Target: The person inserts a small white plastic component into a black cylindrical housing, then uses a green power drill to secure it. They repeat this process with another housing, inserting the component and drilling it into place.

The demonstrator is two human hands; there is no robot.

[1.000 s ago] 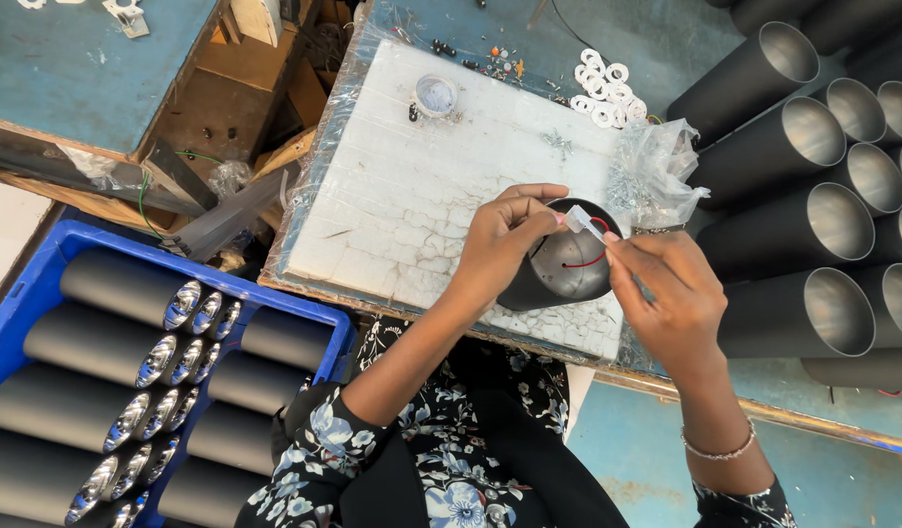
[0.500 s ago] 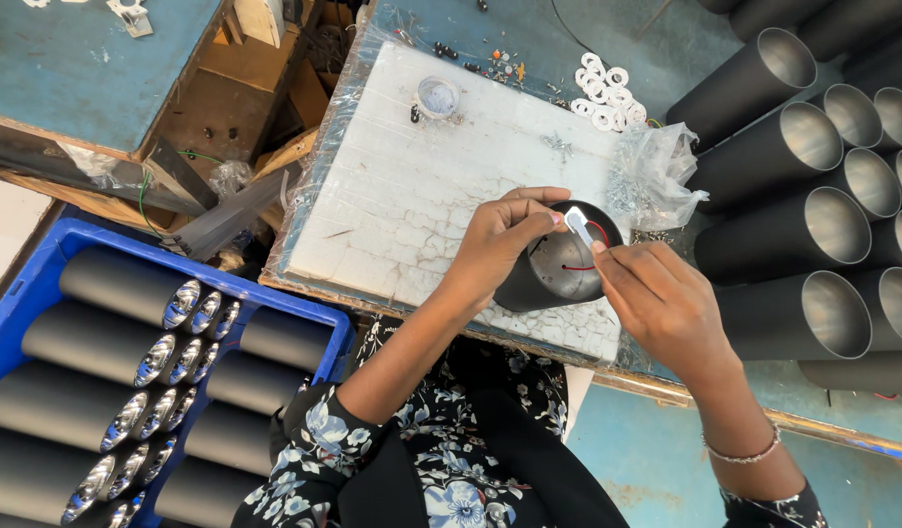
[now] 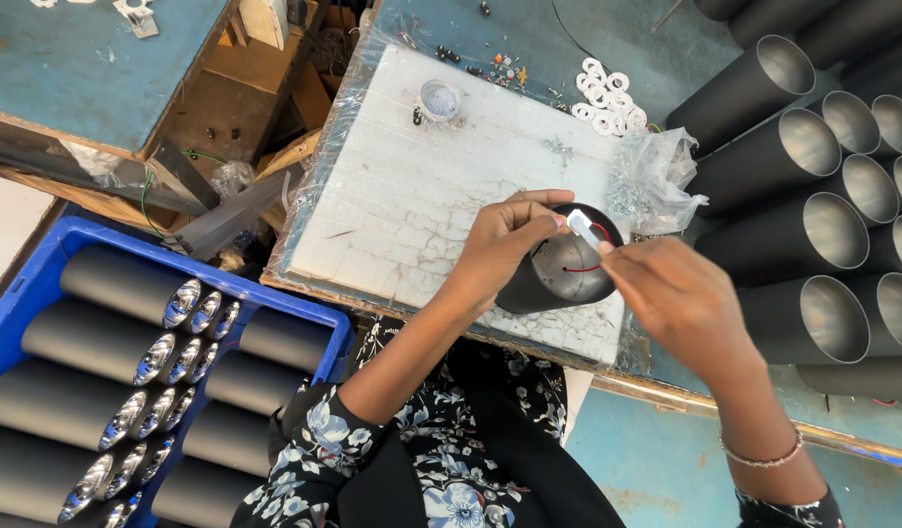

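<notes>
The left hand [image 3: 505,244] was curled around the rim of a black cylindrical metal housing [image 3: 557,274] that stood upright on the cracked white slab [image 3: 422,196], open mouth facing up, thumb and fingers closed on its near edge at about 9 o'clock. The right hand [image 3: 671,298] came in from 3 o'clock, fingertips pinched on a small white rectangular connector [image 3: 582,227] held just over the rim at 12 o'clock – a thin red wire [image 3: 580,268] curved inside the housing below it. The connector lay directly above the opening, so the housing's long axis ran straight down from the right hand, the nearer of the 2 to the wire. At 1 o'clock lay a crumpled clear plastic bag [image 3: 656,181] and white flat washers [image 3: 603,98]; empty black tubes [image 3: 813,156] were stacked at 3 o'clock, and a blue plastic crate [image 3: 40,264] of finished pieces sat at 8 o'clock.
</notes>
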